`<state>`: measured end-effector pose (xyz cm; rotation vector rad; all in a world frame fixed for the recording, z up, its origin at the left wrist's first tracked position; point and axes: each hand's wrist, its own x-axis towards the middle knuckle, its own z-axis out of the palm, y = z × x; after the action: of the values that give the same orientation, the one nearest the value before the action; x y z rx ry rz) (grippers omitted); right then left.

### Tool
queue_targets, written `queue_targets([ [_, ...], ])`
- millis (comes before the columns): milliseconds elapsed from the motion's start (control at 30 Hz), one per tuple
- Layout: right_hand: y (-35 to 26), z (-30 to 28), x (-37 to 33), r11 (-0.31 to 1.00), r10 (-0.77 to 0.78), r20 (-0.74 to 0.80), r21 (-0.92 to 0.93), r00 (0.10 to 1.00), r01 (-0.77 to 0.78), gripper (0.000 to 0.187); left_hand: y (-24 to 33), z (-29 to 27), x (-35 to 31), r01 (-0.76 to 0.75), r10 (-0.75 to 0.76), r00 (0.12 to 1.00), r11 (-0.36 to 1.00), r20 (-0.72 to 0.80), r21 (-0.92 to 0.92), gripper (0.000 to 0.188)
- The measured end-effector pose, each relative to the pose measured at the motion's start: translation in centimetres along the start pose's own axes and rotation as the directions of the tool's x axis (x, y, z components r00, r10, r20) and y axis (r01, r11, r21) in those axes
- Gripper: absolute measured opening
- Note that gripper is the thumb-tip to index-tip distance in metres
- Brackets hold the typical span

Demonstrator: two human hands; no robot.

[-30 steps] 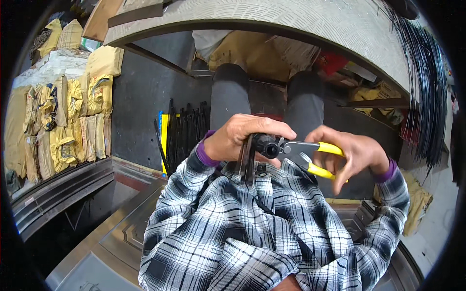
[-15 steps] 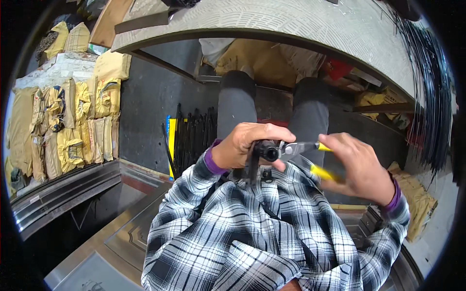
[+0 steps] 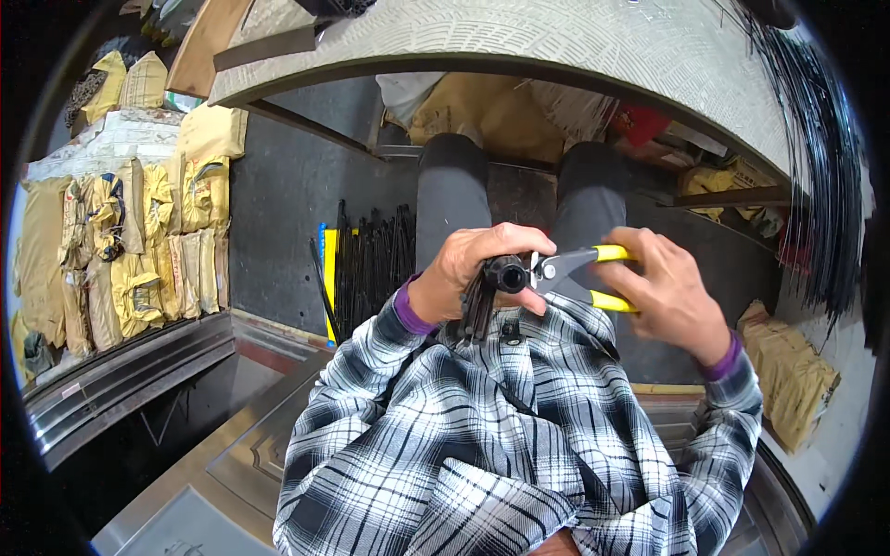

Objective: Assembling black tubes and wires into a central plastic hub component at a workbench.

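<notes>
Above my lap, my left hand (image 3: 493,269) is closed around a bundle of black rods (image 3: 477,310). A round, hollow black tube end (image 3: 510,275) points up out of that grip. Pliers (image 3: 579,267) with grey metal jaws and yellow handles are in my right hand (image 3: 669,295), its fingers wrapped round the spread handles. The jaw tips meet a small metal piece beside the tube end, close to my left thumb and fingers. Exactly what the jaws bite on is too small to make out.
More black rods (image 3: 371,269) lie on the floor to the left, beside a yellow strip (image 3: 330,278). Several brown-wrapped packages (image 3: 148,241) are stacked farther left. A pale tabletop (image 3: 556,37) arches ahead. Thin black wires (image 3: 820,185) hang off its right end, above a sack (image 3: 788,371).
My right hand has moved slightly left and up, and the pliers' handles have swung with it. The rod bundle has tilted a little in my left hand, showing the hollow end more.
</notes>
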<state>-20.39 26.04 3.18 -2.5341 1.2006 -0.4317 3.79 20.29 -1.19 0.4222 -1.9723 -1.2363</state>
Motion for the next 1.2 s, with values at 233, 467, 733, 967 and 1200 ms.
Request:
queue_targets([
  [233, 0.3, 0.7, 1.5, 0.998, 0.013, -0.110, -0.062, 0.994, -0.020, 0.043, 0.6, -0.1, 0.1, 0.080, -0.073, 0.983, 0.996, -0.170, 0.032, 0.049],
  [467, 0.5, 7.8, 1.7, 0.962, 0.097, -0.245, 0.271, 0.965, -0.027, 0.016, 0.3, -0.1, -0.8, 0.244, -0.249, 0.943, 0.969, -0.219, -0.050, 0.062],
  [733, -1.7, 8.4, 6.9, 0.239, 0.421, -0.209, 0.964, 0.883, 0.114, 0.063, 0.1, -0.3, -1.0, 0.262, -0.343, 0.878, 0.928, -0.335, -0.263, 0.075],
  [967, -1.6, 7.4, 9.5, 0.680, 0.290, -0.509, 0.705, 0.811, 0.200, 0.028, 0.5, -0.9, -1.0, 0.246, -0.235, 0.904, 0.969, -0.356, -0.014, 0.062],
  [1200, -3.6, 5.2, 8.9, 0.877, 0.211, -0.618, 0.461, 0.758, 0.132, 0.010, 1.0, -1.1, -1.1, 0.267, -0.186, 0.924, 0.939, -0.333, 0.216, 0.056],
])
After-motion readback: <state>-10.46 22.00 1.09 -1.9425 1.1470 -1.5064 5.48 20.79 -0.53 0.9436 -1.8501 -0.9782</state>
